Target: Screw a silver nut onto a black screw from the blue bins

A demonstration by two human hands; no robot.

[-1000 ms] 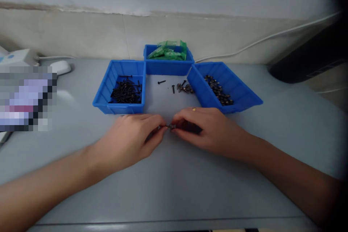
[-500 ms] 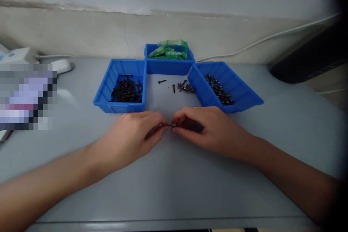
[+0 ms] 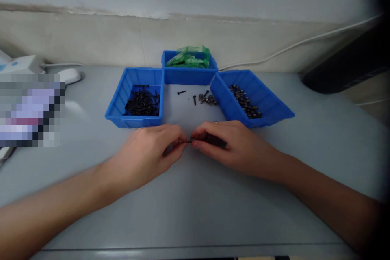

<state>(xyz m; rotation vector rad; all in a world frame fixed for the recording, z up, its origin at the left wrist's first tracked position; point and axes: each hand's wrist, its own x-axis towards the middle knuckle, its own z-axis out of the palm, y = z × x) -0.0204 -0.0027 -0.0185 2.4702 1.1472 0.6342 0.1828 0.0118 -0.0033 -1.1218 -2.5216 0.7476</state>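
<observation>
Head view: we have both hands meeting at frame centre, just below the bins. Left hand (image 3: 149, 156) and right hand (image 3: 227, 144) each pinch one end of a small dark screw (image 3: 186, 141), fingertips closed on it, just above the grey table (image 3: 195, 211). Left blue bin (image 3: 135, 97) holds black screws, right blue bin (image 3: 251, 97) holds darker small parts, back bin (image 3: 189, 69) holds green packets. Loose screws (image 3: 204, 97) lie on the table between the bins.
</observation>
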